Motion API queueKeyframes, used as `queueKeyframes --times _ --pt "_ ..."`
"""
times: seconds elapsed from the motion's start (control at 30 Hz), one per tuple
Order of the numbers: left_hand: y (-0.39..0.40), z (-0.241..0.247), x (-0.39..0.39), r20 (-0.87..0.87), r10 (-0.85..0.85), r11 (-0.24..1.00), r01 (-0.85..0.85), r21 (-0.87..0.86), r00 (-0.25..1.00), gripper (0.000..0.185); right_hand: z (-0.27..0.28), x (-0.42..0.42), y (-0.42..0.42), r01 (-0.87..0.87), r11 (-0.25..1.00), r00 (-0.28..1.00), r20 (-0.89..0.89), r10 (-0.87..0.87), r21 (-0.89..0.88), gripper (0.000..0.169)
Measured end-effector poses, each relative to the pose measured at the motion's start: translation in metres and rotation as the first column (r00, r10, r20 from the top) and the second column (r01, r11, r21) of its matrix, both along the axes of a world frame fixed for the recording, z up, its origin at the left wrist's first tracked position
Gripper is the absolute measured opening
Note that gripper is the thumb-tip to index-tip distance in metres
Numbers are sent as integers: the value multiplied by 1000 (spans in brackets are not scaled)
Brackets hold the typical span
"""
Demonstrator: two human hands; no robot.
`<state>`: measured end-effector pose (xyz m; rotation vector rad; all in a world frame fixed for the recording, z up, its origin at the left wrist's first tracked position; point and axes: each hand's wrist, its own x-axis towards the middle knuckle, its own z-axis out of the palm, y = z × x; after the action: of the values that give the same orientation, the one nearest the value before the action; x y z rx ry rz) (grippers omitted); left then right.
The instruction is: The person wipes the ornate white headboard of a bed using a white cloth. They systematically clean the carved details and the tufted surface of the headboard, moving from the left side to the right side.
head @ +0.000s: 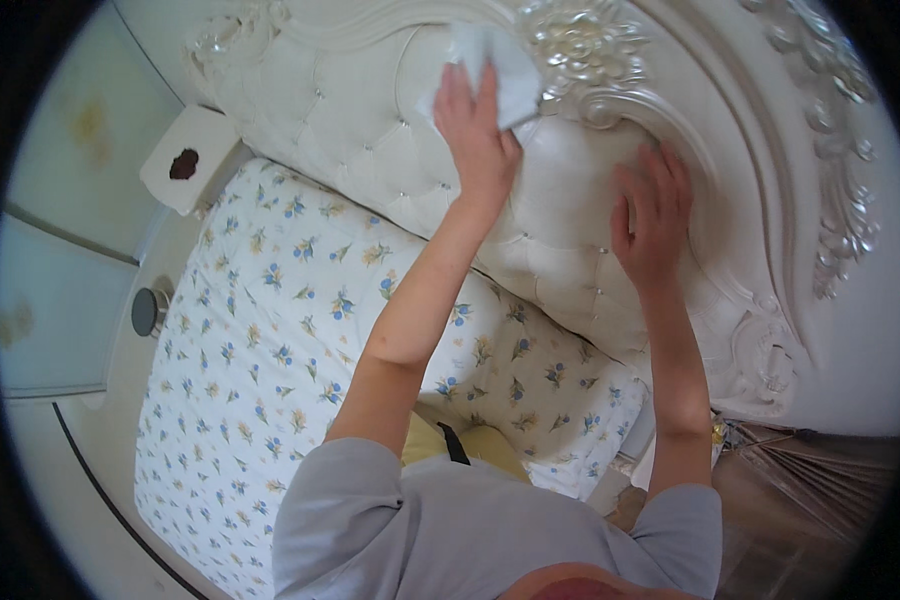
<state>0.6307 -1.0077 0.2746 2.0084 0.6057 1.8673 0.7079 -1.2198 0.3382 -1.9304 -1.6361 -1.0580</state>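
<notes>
A tufted, cream upholstered headboard [352,112] with button studs and a carved, pearly frame rises before me. My left hand [476,124] lies flat over a pale cloth [517,79], pressing it against the padding beside the carved flower ornament [581,45]; the fingers and cloth are slightly blurred. Further right, my right hand [654,210] rests with bent, spread fingers near the padding's right edge, with nothing visible in it. Whether its palm touches the surface cannot be told.
Under me is a bed with a flower-printed sheet [270,337]. A white bedside cabinet [187,161] with a dark patch on top and a round grey-topped stool [147,312] stand left. A brown curtain [817,465] hangs at lower right.
</notes>
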Motion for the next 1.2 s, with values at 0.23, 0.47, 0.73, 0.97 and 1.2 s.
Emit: queueKeyframes --times 0.23,0.47,0.73,0.97,1.2 --pt "-55 66 22 66 -190 980 185 69 980 72 -22 20 -8 31 999 999 21 -30 -21 46" --pt "-21 86 13 -121 9 900 45 433 993 47 -27 18 3 3 1000 1000 31 -3 10 46" --pt "-8 104 17 -17 -43 970 46 240 999 58 -23 17 -5 29 999 999 38 -30 33 46" --pt "-14 140 -10 161 -162 966 123 227 974 63 -24 20 -7 35 999 999 40 -35 20 46" --pt "-9 185 4 47 -100 863 63 501 994 51 -22 18 -5 20 1000 999 24 -21 9 47"
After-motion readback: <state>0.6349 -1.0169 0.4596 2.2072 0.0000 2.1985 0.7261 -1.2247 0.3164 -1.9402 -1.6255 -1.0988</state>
